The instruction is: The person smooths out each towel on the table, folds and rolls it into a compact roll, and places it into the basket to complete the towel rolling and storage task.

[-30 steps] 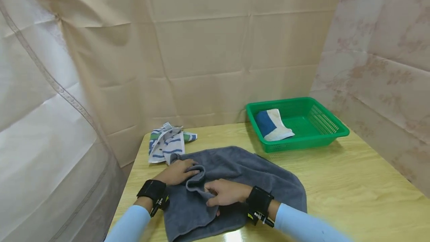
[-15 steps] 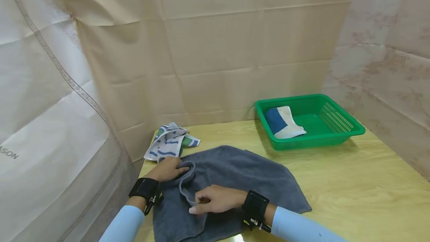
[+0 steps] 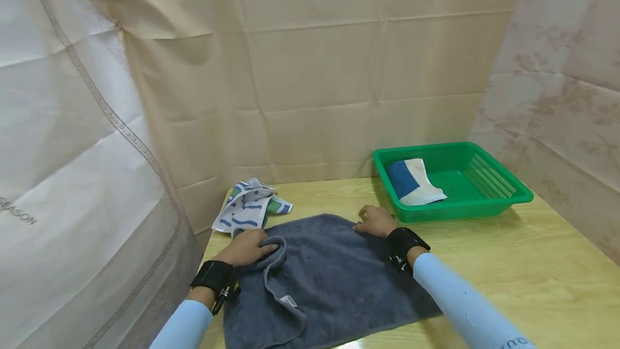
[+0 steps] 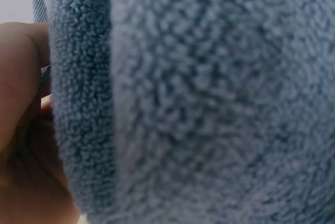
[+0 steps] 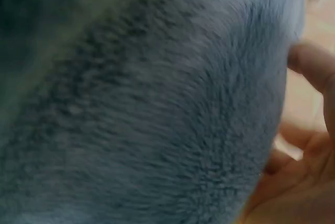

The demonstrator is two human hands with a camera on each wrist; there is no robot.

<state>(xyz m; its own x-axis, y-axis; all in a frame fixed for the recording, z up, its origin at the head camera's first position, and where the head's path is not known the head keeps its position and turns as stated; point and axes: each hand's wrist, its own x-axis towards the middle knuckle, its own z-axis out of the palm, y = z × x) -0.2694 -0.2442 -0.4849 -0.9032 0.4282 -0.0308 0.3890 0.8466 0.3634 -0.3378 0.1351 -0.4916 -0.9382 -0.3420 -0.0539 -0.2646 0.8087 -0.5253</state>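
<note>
A dark grey towel (image 3: 334,279) lies spread on the table, its left part folded over in a loose flap with a white label. My left hand (image 3: 246,248) grips a bunched fold at the towel's far left; in the left wrist view, grey pile hides most of the fingers (image 4: 21,77). At the far right edge of the towel is my right hand (image 3: 377,222), fingers bent over the edge. The right wrist view shows a fingertip (image 5: 303,59) against the cloth, and other fingers partly hidden behind it.
Behind the left hand lies a crumpled white, blue and green striped cloth (image 3: 247,206). A green plastic basket (image 3: 465,210) at the back right holds a folded blue and white cloth (image 3: 417,183). Beige curtain (image 3: 310,69) hangs behind the wooden table (image 3: 523,279).
My right hand has left the front fold and moved away and rightward to the towel's far edge. The folded flap now shows its label. My left hand stays at the bunched fold.
</note>
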